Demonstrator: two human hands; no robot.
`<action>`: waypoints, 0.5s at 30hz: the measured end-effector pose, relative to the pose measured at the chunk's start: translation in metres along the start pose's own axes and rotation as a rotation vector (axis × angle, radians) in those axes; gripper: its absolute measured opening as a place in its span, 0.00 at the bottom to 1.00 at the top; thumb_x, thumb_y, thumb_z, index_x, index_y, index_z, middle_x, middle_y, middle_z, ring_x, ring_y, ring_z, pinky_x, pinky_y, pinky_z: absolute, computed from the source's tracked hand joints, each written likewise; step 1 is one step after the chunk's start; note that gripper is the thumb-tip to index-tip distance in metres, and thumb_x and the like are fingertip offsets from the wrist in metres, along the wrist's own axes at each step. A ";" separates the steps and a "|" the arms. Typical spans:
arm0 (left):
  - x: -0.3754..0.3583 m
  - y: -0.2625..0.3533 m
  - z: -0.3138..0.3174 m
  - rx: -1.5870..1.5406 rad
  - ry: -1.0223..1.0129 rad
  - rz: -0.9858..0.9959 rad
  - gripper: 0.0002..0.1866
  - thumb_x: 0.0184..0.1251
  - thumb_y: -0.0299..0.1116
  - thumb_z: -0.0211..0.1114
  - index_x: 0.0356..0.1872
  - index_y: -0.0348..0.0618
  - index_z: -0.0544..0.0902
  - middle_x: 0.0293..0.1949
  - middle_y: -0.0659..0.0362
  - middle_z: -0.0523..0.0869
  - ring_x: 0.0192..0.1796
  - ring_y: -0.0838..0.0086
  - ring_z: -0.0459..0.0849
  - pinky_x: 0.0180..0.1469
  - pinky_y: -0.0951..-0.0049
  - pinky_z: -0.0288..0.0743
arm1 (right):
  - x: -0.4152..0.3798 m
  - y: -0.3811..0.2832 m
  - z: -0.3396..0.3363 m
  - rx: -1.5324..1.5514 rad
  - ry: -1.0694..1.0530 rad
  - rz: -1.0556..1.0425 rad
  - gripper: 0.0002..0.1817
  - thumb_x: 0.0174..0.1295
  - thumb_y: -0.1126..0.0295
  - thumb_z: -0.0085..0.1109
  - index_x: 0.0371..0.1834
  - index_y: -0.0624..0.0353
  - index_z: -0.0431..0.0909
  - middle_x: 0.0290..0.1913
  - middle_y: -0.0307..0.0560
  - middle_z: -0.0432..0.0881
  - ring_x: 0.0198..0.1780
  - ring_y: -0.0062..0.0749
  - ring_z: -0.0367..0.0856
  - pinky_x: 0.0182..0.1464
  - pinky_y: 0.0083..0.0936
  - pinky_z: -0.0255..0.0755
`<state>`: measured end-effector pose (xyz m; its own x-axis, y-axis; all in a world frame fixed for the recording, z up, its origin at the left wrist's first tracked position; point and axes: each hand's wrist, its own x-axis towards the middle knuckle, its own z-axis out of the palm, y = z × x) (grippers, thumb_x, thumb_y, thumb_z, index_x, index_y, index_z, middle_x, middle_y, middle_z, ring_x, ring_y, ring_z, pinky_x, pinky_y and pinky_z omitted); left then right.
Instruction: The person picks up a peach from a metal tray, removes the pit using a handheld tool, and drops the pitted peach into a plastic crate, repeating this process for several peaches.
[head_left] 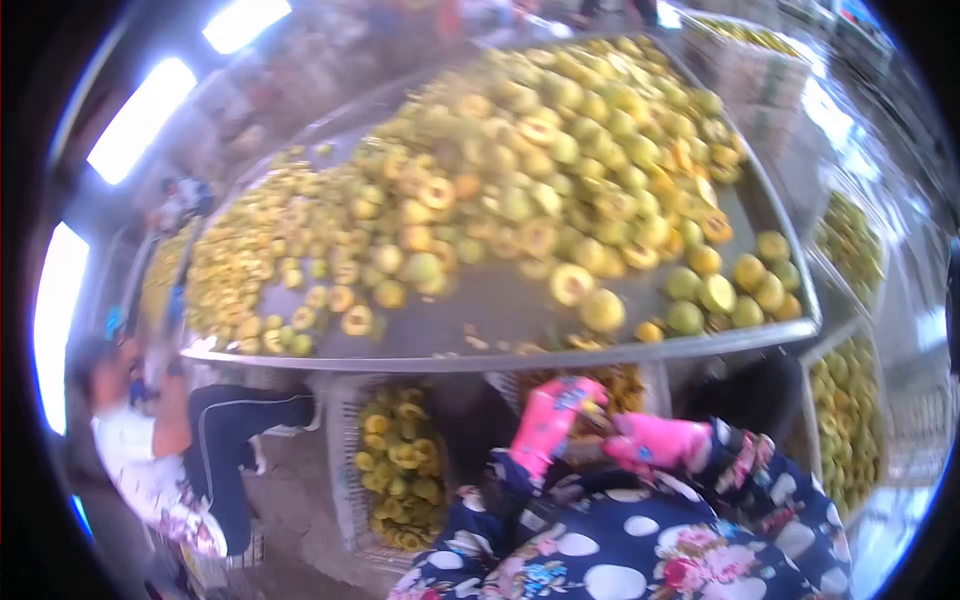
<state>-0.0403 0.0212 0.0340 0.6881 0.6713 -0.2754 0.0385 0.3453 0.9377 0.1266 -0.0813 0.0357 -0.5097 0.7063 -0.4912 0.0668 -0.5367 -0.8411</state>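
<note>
My left hand (pixel 556 415), in a pink glove, is closed around something small and yellowish at the fingertips; its shape is too blurred to name. Close by on the right, my right hand (pixel 655 441), also in a pink glove, has its fingers drawn together beside the left one, and what they hold is hidden. Both hands are over a crate (pixel 655 385) with yellow-brown pieces in it, just below the metal table's front rim (pixel 500 360). On the table lies a large heap of yellow-green fruit (pixel 600 130), many of them halved or hollowed.
A white crate (pixel 348 480) of cut fruit stands on the floor to the left. At the far left sits a person (pixel 150 450) in a white top. More crates of fruit (pixel 845 420) stand at the right.
</note>
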 end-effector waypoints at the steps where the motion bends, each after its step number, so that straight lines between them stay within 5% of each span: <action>1: 0.004 -0.015 -0.005 0.030 -0.005 0.073 0.12 0.68 0.36 0.57 0.35 0.38 0.84 0.34 0.61 0.85 0.39 0.76 0.82 0.44 0.76 0.74 | 0.000 0.000 0.004 0.110 0.048 0.068 0.13 0.65 0.59 0.48 0.35 0.57 0.66 0.21 0.36 0.70 0.16 0.18 0.70 0.17 0.17 0.66; 2: 0.004 -0.020 -0.008 0.086 -0.032 0.065 0.12 0.68 0.36 0.58 0.37 0.39 0.84 0.35 0.60 0.85 0.39 0.77 0.82 0.40 0.76 0.76 | -0.005 -0.008 0.007 0.117 0.057 0.090 0.12 0.65 0.59 0.50 0.38 0.56 0.65 0.22 0.36 0.70 0.16 0.17 0.69 0.17 0.17 0.65; 3: -0.002 -0.005 -0.004 -0.071 -0.049 -0.238 0.13 0.68 0.37 0.58 0.41 0.38 0.82 0.37 0.59 0.85 0.38 0.78 0.82 0.34 0.75 0.78 | -0.004 -0.005 0.008 0.071 0.074 0.129 0.12 0.64 0.60 0.50 0.42 0.55 0.65 0.22 0.35 0.69 0.15 0.17 0.68 0.16 0.17 0.65; 4: -0.003 -0.007 -0.004 -0.085 -0.031 -0.296 0.14 0.68 0.39 0.59 0.44 0.38 0.81 0.38 0.59 0.85 0.38 0.78 0.82 0.30 0.75 0.79 | -0.004 -0.004 0.009 0.134 0.040 0.098 0.11 0.64 0.61 0.51 0.42 0.54 0.65 0.22 0.34 0.69 0.15 0.15 0.66 0.16 0.16 0.64; 7: -0.003 -0.011 -0.009 -0.064 -0.054 -0.333 0.16 0.67 0.41 0.59 0.47 0.38 0.79 0.37 0.60 0.84 0.37 0.78 0.82 0.29 0.76 0.79 | -0.004 -0.007 0.007 0.300 -0.095 0.169 0.07 0.62 0.64 0.51 0.39 0.52 0.66 0.20 0.32 0.68 0.15 0.14 0.65 0.15 0.14 0.64; 14: -0.006 -0.004 -0.011 -0.008 -0.091 -0.373 0.16 0.66 0.41 0.60 0.45 0.37 0.79 0.37 0.60 0.84 0.39 0.77 0.81 0.31 0.75 0.79 | -0.005 -0.015 0.016 0.256 -0.021 0.216 0.08 0.64 0.62 0.50 0.32 0.53 0.66 0.17 0.33 0.67 0.14 0.15 0.65 0.15 0.15 0.63; 15: -0.003 -0.010 -0.013 -0.042 -0.101 -0.235 0.16 0.66 0.41 0.60 0.44 0.37 0.79 0.37 0.60 0.84 0.38 0.77 0.81 0.33 0.73 0.79 | -0.007 -0.019 0.017 0.308 -0.047 0.201 0.10 0.65 0.62 0.49 0.30 0.53 0.66 0.16 0.33 0.66 0.13 0.16 0.64 0.14 0.15 0.62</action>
<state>-0.0522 0.0238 0.0227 0.7325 0.5013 -0.4606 0.1777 0.5123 0.8402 0.1138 -0.0840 0.0585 -0.5517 0.5546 -0.6230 -0.0881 -0.7815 -0.6177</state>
